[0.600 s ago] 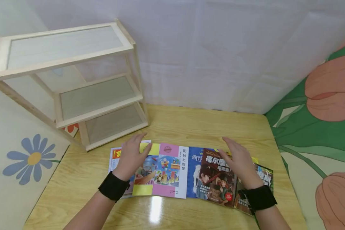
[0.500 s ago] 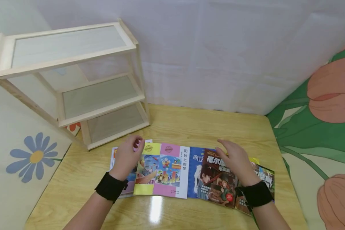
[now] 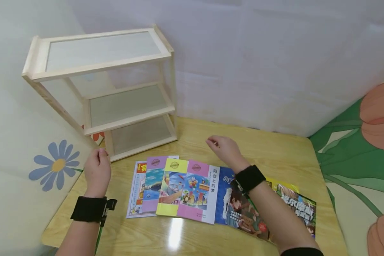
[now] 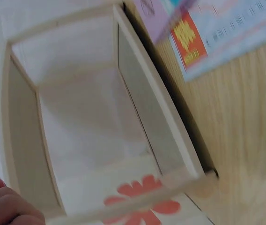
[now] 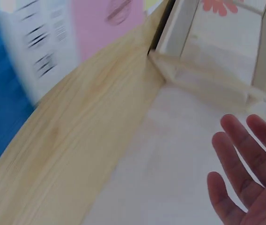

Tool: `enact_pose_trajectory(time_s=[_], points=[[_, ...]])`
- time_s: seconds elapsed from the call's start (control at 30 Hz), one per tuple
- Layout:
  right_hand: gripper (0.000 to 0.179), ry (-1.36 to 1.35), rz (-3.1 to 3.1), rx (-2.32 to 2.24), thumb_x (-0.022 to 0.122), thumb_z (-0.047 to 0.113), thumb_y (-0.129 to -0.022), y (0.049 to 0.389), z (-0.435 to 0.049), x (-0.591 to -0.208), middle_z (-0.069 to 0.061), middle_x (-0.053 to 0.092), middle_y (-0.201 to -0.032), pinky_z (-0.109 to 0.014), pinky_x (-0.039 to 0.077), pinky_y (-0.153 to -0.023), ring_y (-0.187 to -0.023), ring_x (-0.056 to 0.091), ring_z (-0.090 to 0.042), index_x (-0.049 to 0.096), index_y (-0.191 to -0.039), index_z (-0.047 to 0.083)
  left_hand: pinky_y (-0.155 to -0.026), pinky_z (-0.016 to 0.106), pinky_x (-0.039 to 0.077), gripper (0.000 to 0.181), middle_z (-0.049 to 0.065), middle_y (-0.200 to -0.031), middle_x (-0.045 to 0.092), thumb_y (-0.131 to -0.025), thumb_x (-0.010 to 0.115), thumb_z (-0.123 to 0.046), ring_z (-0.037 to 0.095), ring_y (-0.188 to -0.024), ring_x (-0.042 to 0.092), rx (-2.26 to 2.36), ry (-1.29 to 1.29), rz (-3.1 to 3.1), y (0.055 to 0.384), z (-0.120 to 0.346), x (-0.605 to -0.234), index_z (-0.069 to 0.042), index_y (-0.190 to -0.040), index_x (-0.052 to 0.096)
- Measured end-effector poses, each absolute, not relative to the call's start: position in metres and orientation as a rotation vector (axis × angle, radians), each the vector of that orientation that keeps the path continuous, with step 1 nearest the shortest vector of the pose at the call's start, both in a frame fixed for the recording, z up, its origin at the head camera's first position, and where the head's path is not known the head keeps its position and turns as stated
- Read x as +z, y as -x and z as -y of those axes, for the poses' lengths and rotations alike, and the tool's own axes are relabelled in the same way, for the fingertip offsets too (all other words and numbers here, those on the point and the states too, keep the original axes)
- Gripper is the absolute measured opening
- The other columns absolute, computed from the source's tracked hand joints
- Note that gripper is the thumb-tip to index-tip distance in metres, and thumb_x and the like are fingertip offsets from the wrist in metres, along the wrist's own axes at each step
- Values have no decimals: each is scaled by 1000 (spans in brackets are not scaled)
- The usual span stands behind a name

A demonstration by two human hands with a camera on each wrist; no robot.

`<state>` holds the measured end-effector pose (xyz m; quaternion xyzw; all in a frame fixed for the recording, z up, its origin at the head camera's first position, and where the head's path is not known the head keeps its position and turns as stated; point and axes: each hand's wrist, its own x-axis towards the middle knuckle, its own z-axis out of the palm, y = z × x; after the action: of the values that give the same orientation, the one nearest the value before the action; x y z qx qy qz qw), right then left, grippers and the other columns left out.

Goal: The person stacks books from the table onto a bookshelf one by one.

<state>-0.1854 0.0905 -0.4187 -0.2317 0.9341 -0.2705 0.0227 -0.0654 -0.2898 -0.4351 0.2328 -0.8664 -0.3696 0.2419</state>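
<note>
My left hand (image 3: 97,172) is raised in front of the wooden shelf (image 3: 129,119), near its lower left post, fingers loosely curled with nothing seen in them. Its curled fingers (image 4: 9,208) show at the lower left of the left wrist view. My right hand (image 3: 224,149) hovers behind the row of books, holding nothing; its fingers (image 5: 233,161) are spread and relaxed in the right wrist view. A pink-and-white book (image 3: 195,192), a yellow one (image 3: 171,188), a purple one (image 3: 152,185) and a blue one (image 3: 224,185) overlap on the table. My right forearm partly covers a brown book (image 3: 243,217).
Several books fan across the wooden table (image 3: 140,238), with a dark-covered one (image 3: 302,206) at the right end. The three-tier shelf stands at the back left. White cloth (image 3: 259,64) hangs behind, and a flower-print cloth (image 3: 364,160) at the right.
My left hand has moved left, off the books toward the shelf. The right hand has moved left and away from me, behind the books. The head view has shifted left.
</note>
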Motion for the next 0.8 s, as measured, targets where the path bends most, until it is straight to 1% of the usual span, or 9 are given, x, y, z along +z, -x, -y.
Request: enact_pose_trajectory(time_s=[0.13,0.3,0.37,0.43,0.53,0.6,0.67,0.73,0.8], points=[[37,698,-2808,-901,46,43,-98,210,-55,-427,1,68,-96,-31,50,-72,-85,61,-14,66,-116,17,-65,36,31,42,21,-87,51,-104,27,-31,33,-78,46,-1025,-776,2330,62,312,-438,3,-99,52],[42,568,-2684,-1178,50,37,-97,235,-18,-436,-7,61,-117,-36,51,-83,-100,59,-22,53,-130,11,-72,39,33,44,21,-97,51,-103,25,-32,33,-87,47,-1068,-892,2303,64,326,-446,4,-108,50],[48,508,-2609,-1343,52,35,-97,243,-8,-436,-10,55,-127,-39,49,-88,-107,56,-25,46,-136,8,-70,38,33,44,18,-94,50,-103,26,-33,31,-83,47,-1078,-909,2305,67,327,-449,3,-115,48],[53,463,-2554,-1459,52,33,-97,250,1,-436,-12,49,-135,-41,46,-95,-115,52,-28,39,-141,6,-67,35,35,42,11,-89,49,-102,30,-34,23,-75,47,-1091,-917,2299,72,326,-452,-1,-121,47],[54,440,-2521,-1557,50,30,-98,259,13,-433,-14,45,-141,-42,41,-103,-124,47,-30,37,-142,2,-65,29,35,44,9,-93,51,-101,34,-34,18,-75,47,-1112,-880,2306,83,323,-453,-6,-134,42],[50,431,-2522,-1579,49,26,-98,263,19,-431,-15,47,-140,-40,41,-104,-125,47,-30,39,-140,1,-74,32,42,47,14,-110,54,-101,38,-32,21,-90,54,-1131,-810,2311,90,320,-452,-7,-140,38],[46,416,-2513,-1609,48,22,-99,265,24,-430,-17,49,-137,-39,43,-102,-123,50,-29,41,-138,0,-90,40,43,50,21,-131,48,-101,40,-29,32,-112,51,-1174,-703,2326,95,317,-451,-5,-145,33],[44,373,-2498,-1631,48,19,-99,267,26,-429,-17,49,-137,-40,45,-100,-122,51,-29,40,-138,0,-102,51,37,53,23,-144,38,-101,41,-26,38,-130,39,-1220,-604,2361,100,315,-450,-4,-148,27],[44,332,-2484,-1646,46,18,-99,268,28,-430,-17,49,-137,-40,46,-99,-122,51,-29,38,-139,1,-109,56,29,56,23,-149,31,-101,41,-24,39,-137,30,-1289,-528,2368,104,312,-449,-5,-149,22]])
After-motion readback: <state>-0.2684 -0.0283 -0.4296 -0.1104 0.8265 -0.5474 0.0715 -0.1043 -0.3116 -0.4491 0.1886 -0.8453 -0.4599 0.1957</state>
